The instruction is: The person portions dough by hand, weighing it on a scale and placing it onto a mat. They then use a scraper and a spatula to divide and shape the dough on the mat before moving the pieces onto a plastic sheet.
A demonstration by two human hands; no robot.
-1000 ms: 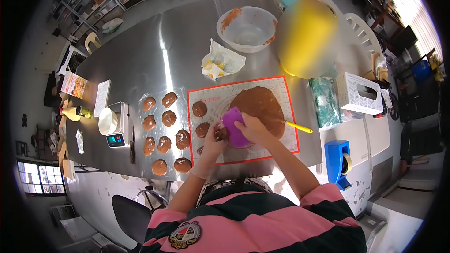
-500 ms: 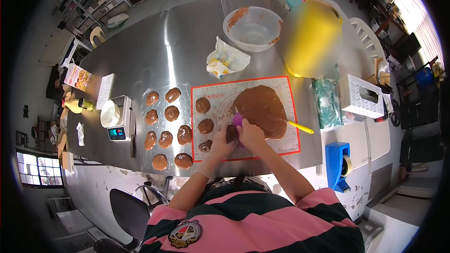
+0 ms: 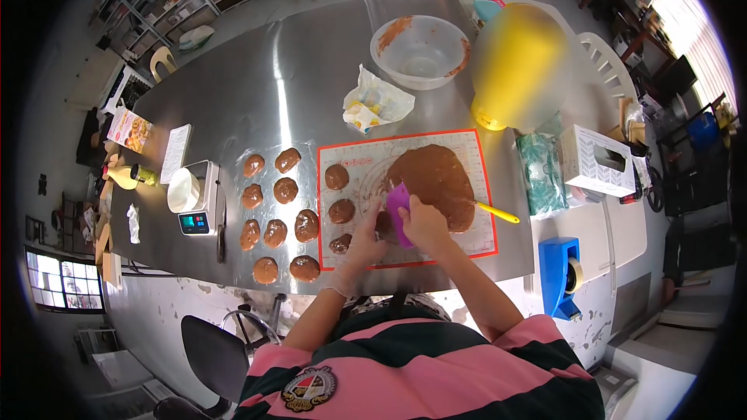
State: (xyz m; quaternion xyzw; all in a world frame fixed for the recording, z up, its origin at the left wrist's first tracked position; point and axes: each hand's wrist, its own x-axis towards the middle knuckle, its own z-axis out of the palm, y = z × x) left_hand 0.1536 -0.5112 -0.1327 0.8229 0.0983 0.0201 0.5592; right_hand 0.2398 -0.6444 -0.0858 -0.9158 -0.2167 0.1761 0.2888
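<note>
My right hand (image 3: 426,227) grips a purple dough scraper (image 3: 398,210), held tilted over the near left side of a big brown slab of dough (image 3: 432,179). Close on its left is my left hand (image 3: 366,247), in a clear plastic glove, fingers curled round a piece of brown dough (image 3: 382,223) that is mostly hidden. The slab lies on a red-edged baking mat (image 3: 459,246). A yellow-handled utensil (image 3: 498,211) sticks out from the slab's right edge. Three dough portions (image 3: 341,211) sit along the mat's left side.
Several round dough portions (image 3: 285,190) rest on clear plastic film to the left. Beyond them is a digital scale (image 3: 204,201) with a white bowl (image 3: 184,189). A smeared mixing bowl (image 3: 420,70), a crumpled wrapper (image 3: 389,101) and a yellow container (image 3: 520,54) stand behind the mat.
The purple scraper has come up and turned so its broad face shows, and my right hand has shifted slightly right. My left hand has moved slightly left, away from it.
</note>
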